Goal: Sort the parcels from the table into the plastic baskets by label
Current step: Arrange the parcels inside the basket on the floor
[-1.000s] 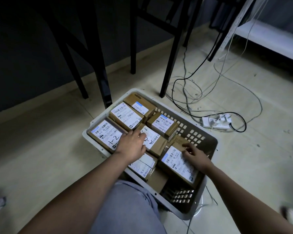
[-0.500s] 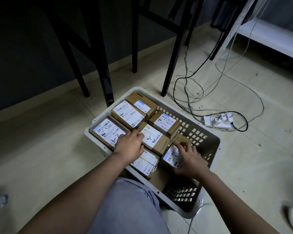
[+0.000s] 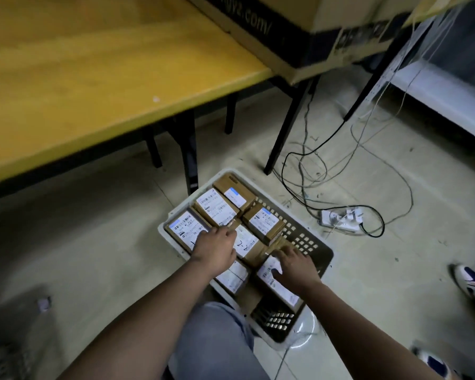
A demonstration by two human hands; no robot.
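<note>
Head view shows the sorting well along: the basket under both hands holds about seven labelled parcels. Left hand rests on them, fingers loosely curled; right hand presses flat on a near parcel. Table beyond looks bare.

Big cardboard box up on the tabletop has "yz.com/" printed on its dark band. One parcel in the basket has handwriting, looks like "2-2". Printed labels are too blurry to read.
</note>
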